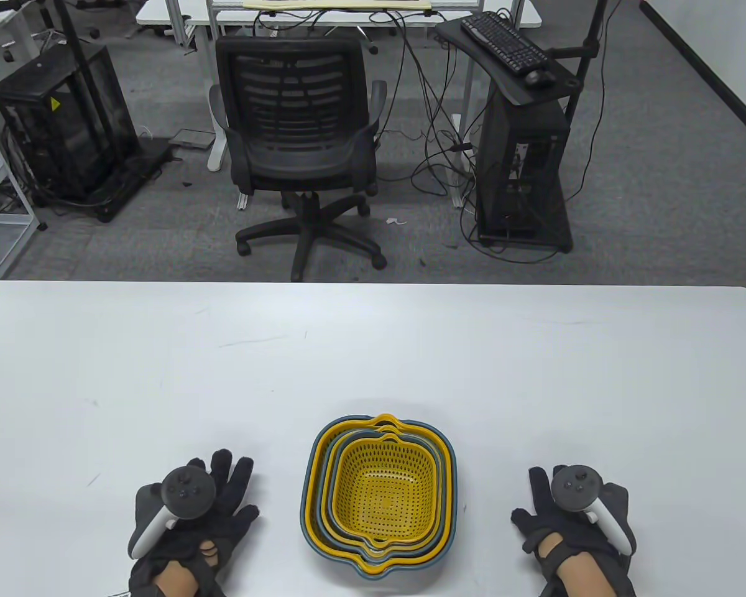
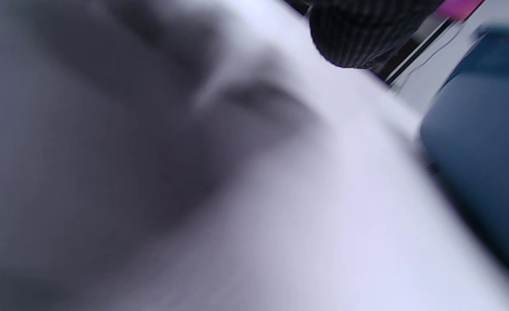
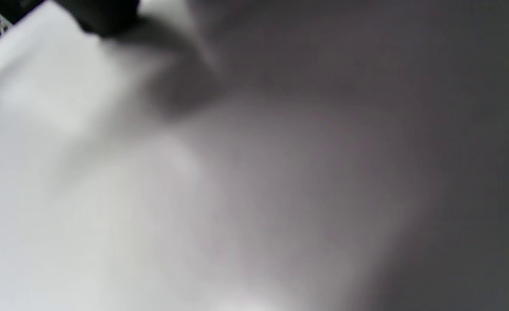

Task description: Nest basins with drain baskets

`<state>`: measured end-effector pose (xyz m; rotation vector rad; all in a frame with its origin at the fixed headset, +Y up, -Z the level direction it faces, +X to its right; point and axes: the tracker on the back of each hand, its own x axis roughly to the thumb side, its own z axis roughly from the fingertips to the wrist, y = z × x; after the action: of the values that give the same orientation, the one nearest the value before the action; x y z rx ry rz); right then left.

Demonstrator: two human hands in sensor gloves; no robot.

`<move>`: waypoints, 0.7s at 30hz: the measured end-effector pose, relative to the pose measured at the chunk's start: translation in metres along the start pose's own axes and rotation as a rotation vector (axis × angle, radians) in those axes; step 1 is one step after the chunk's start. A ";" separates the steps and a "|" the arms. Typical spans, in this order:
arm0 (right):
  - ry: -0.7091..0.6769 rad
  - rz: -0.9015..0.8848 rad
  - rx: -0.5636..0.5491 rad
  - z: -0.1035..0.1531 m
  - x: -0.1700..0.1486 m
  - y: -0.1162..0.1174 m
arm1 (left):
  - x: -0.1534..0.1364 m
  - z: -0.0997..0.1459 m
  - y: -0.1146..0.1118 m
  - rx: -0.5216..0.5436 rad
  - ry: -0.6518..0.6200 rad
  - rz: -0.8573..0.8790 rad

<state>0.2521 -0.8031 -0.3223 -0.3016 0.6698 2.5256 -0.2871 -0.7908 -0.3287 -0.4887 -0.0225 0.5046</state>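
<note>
A nested stack of blue-grey basins point(image 1: 309, 497) and yellow drain baskets point(image 1: 382, 494) stands on the white table near its front edge, with a yellow perforated basket on top. My left hand point(image 1: 224, 491) lies flat on the table left of the stack, fingers spread, holding nothing. My right hand point(image 1: 544, 504) lies flat on the table right of the stack, also empty. The left wrist view is blurred; it shows a gloved fingertip point(image 2: 358, 34) and the blue side of a basin point(image 2: 483, 147). The right wrist view shows only blurred table.
The white table point(image 1: 373, 360) stretches wide beyond the stack. Behind its far edge stand a black office chair point(image 1: 298, 137), a computer tower point(image 1: 522, 168) and a black cabinet point(image 1: 62, 130) on the floor.
</note>
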 end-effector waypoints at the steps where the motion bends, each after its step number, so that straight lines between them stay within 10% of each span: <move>1: -0.003 0.012 -0.015 0.000 0.001 0.001 | -0.001 -0.004 -0.004 -0.025 0.015 -0.011; 21: -0.019 -0.024 0.027 -0.001 -0.001 0.003 | 0.000 -0.012 -0.011 -0.155 0.109 0.036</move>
<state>0.2515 -0.8069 -0.3215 -0.2738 0.6882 2.4910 -0.2805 -0.8050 -0.3346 -0.6693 0.0524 0.5131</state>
